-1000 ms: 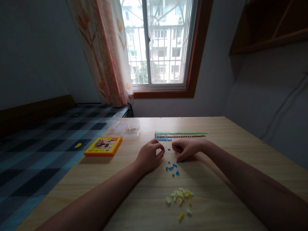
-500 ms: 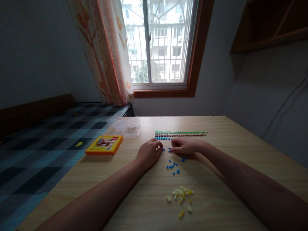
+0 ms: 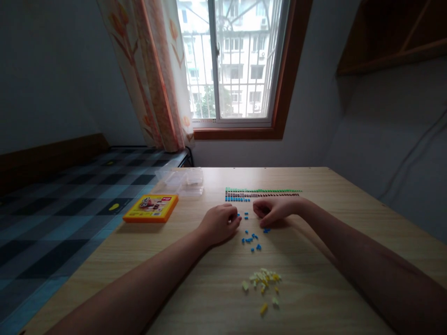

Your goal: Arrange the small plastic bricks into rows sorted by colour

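On the wooden table (image 3: pixel 331 260) my left hand (image 3: pixel 220 224) rests with its fingers curled in, beside several loose blue bricks (image 3: pixel 250 238). My right hand (image 3: pixel 274 210) lies just to the right, fingers curled and pinched over the blue pieces; what either hand holds is too small to see. Behind both hands run three tidy rows of small bricks (image 3: pixel 261 193): green, dark brown and a short blue row. A heap of yellow and white bricks (image 3: pixel 261 281) lies nearer to me.
An orange box (image 3: pixel 151 207) lies at the table's left, with a clear plastic case (image 3: pixel 183 182) behind it. A bed with a checked cover (image 3: pixel 63 209) stands left of the table. A window and curtain are beyond, and a wooden shelf hangs at the upper right.
Both hands shifted slightly away from me toward the rows. The right hand's fingers have curled in from a reaching pinch; several blue bricks now show between the hands.
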### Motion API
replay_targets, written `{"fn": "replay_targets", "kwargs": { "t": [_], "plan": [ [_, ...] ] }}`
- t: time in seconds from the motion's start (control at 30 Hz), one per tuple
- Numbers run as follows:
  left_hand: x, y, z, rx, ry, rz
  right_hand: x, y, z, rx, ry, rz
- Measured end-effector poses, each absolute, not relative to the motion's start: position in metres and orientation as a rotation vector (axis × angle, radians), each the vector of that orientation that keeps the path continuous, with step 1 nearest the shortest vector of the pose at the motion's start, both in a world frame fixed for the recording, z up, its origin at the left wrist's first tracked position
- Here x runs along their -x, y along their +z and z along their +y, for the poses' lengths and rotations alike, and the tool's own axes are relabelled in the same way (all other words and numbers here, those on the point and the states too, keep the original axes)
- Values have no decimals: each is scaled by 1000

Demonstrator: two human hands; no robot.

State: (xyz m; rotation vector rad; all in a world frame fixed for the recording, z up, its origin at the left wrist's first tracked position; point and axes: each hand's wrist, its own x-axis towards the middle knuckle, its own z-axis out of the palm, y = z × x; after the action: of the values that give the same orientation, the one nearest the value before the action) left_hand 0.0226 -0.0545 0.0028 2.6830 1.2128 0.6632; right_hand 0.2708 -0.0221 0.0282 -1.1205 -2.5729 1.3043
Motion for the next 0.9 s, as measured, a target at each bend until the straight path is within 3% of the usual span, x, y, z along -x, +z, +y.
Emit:
{"fn": "replay_targets", "kwargs": {
  "t": [0.33,0.6,0.9],
  "plan": [
    [-22,3,-56,-2810,519,1100,-279,24,-18,1039,1497,-2514],
    [-21,4,-57,-2850,467,1095,-256,48,-44,1289,906,-2852],
    [-21,4,-57,-2857,460,1104,-245,46,-55,1356,618,-2942]
  ]
}}
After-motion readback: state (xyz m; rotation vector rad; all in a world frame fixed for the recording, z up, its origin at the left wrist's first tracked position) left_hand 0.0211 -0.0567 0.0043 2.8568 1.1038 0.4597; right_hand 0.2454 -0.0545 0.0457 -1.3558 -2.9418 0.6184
